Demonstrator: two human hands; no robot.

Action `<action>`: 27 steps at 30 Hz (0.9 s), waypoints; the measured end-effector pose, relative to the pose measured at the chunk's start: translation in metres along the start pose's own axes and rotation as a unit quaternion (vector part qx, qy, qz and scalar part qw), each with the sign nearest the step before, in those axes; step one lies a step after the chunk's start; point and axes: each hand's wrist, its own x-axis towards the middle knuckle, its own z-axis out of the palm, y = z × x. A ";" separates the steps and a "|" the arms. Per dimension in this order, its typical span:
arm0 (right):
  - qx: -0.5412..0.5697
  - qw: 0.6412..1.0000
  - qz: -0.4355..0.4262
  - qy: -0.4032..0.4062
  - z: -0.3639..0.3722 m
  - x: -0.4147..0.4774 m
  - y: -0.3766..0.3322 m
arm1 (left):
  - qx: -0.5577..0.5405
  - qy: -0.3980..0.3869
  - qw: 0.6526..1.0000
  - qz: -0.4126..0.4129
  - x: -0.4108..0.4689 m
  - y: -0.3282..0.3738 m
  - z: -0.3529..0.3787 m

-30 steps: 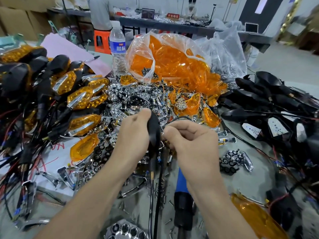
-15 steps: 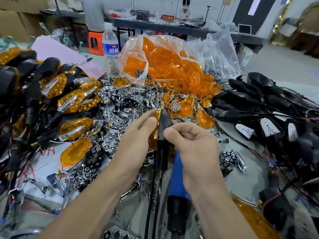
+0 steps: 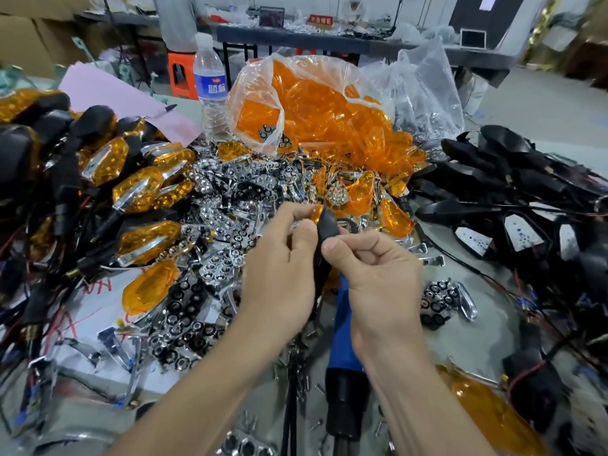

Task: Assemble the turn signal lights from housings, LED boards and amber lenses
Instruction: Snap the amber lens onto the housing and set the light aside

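Judging by the heap of finished lights (image 3: 141, 189) on the left, much is done; many bare housings (image 3: 513, 179) on the right and a bag of lenses (image 3: 322, 110) remain; left hand (image 3: 279, 268) and right hand (image 3: 378, 278) both pinch one black housing (image 3: 327, 225) above the table's middle; an amber lens (image 3: 316, 213) edge shows at its top, seating uncertain.
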 end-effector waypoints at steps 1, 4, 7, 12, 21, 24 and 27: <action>0.019 1.000 0.010 0.006 0.000 0.000 -0.002 | 0.008 -0.013 1.000 0.003 -0.002 0.000 0.001; 0.076 0.996 0.043 0.015 -0.001 0.001 -0.005 | 0.018 -0.105 0.994 0.005 -0.004 0.000 0.000; 0.061 0.997 0.050 0.016 -0.001 0.003 -0.003 | 0.056 -0.113 0.991 0.037 -0.003 -0.005 0.000; 0.003 0.998 0.040 -0.057 0.011 -0.005 -0.003 | 0.027 0.039 0.999 -0.007 0.006 -0.011 0.001; -0.116 0.989 -0.059 0.078 -0.004 -0.002 -0.014 | 0.110 0.036 0.992 -0.051 0.005 -0.012 0.000; -0.120 0.989 -0.085 0.014 -0.002 -0.001 -0.022 | 0.102 0.014 0.993 -0.064 0.007 -0.012 -0.002; -0.083 0.995 -0.054 -0.019 0.000 0.002 -0.030 | 0.072 -0.027 0.995 -0.061 0.004 -0.009 -0.006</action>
